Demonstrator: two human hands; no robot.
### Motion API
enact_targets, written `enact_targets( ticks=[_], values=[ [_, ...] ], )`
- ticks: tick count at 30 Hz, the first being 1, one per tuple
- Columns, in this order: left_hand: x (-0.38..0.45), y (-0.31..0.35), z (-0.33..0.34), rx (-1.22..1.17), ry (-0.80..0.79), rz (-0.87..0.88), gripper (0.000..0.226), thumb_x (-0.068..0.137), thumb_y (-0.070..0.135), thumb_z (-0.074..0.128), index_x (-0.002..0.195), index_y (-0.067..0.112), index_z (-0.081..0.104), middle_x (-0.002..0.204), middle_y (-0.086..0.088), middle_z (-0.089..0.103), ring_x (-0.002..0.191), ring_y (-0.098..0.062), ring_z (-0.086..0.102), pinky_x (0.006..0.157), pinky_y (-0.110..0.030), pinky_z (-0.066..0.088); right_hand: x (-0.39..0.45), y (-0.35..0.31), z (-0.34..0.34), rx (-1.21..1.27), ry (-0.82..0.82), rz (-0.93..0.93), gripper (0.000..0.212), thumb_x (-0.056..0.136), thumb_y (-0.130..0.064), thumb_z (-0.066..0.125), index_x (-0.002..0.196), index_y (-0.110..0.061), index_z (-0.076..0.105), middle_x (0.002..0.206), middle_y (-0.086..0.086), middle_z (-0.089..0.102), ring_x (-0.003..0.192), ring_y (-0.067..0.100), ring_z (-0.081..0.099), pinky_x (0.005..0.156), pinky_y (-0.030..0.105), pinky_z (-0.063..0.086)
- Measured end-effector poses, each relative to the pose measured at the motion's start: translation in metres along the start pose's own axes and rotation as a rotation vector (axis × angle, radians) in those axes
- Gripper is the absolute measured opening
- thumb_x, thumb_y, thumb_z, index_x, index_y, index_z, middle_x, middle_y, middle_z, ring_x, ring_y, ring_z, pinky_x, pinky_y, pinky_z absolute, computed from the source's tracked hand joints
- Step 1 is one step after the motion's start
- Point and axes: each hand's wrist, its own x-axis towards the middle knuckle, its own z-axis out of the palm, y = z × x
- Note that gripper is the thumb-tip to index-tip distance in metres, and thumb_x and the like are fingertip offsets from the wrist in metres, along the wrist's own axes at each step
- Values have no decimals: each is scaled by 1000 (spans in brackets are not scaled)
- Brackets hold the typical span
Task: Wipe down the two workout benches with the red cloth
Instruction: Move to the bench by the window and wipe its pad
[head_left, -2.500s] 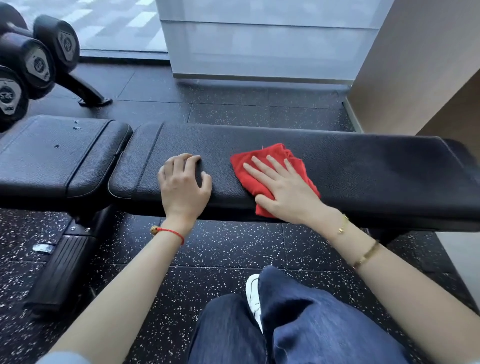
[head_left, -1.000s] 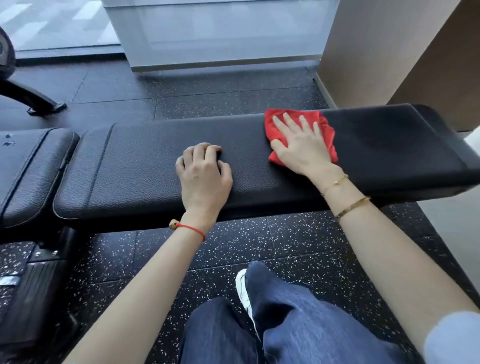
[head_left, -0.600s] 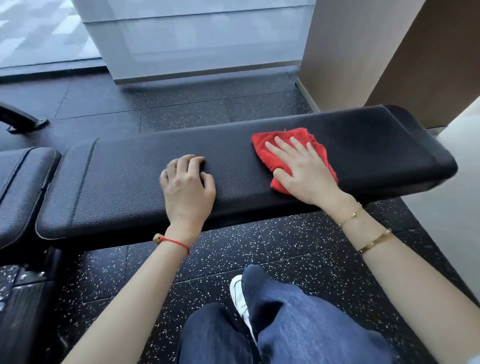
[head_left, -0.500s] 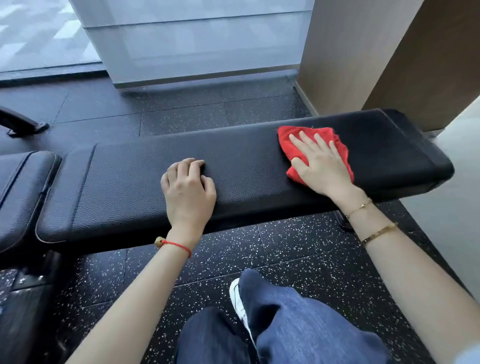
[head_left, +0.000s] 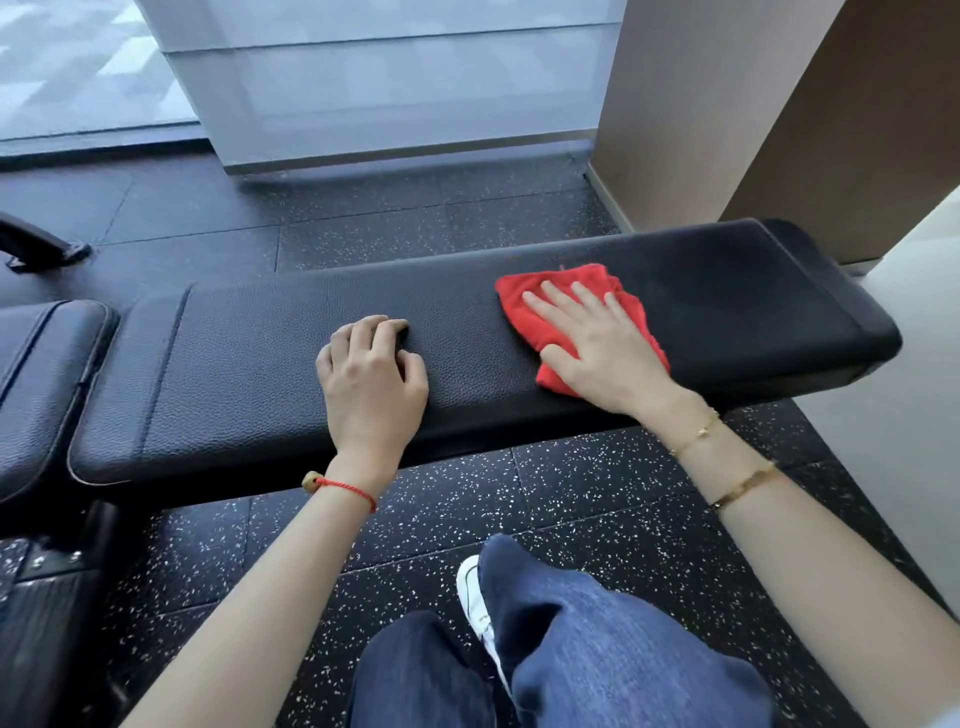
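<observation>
As the right hand (head_left: 597, 353) pressed the red cloth (head_left: 535, 296) with spread fingers near the three o'clock end of the bench (head_left: 249, 374), a long stroke could drag it off; the curled, empty left hand (head_left: 371, 384) braced at nine o'clock.

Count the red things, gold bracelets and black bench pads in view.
Red: 2, the red cloth and a string bracelet.
Gold: 2, a chain bracelet and a bangle.
Black: 2, the long pad and the left pad.
Total: 6.
</observation>
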Motion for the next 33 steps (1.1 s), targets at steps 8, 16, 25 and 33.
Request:
enact_targets(
  ticks=[8, 16, 25, 33],
  values=[
    [0, 4, 0, 1, 14, -25, 33, 86, 22, 49, 114, 18, 65, 124, 0, 61, 120, -27, 50, 106, -44, 35, 62, 7, -4, -13, -27, 276, 59, 97, -47, 27, 154, -36, 14, 164, -8, 7, 151, 25, 4, 121, 46, -5],
    [1, 2, -5, -43, -15, -42, 31, 86, 18, 54, 115, 15, 65, 127, -1, 62, 124, -26, 48, 109, -40, 33, 37, -58, 11, -29, -38, -139, 61, 97, -41, 37, 154, -37, 17, 163, -10, 12, 151, 21, 6, 122, 44, -2],
    [-2, -47, -37, 26, 85, -5, 30, 83, 10, 57, 111, 15, 68, 119, -2, 64, 121, -29, 51, 105, -43, 35, 62, -37, 6, 34, -45, 23, 56, 99, -40, 31, 153, -37, 20, 163, -10, 12, 151, 20, 6, 122, 44, -4],
    [-1, -76, -41, -4, 117, -162, 26, 84, 11, 55, 107, 14, 67, 115, -4, 65, 117, -29, 50, 101, -43, 33, 88, -125, 26, -39, -102, -183, 59, 98, -44, 29, 155, -35, 14, 163, -9, 10, 151, 23, 5, 121, 47, -4]
  ],
)
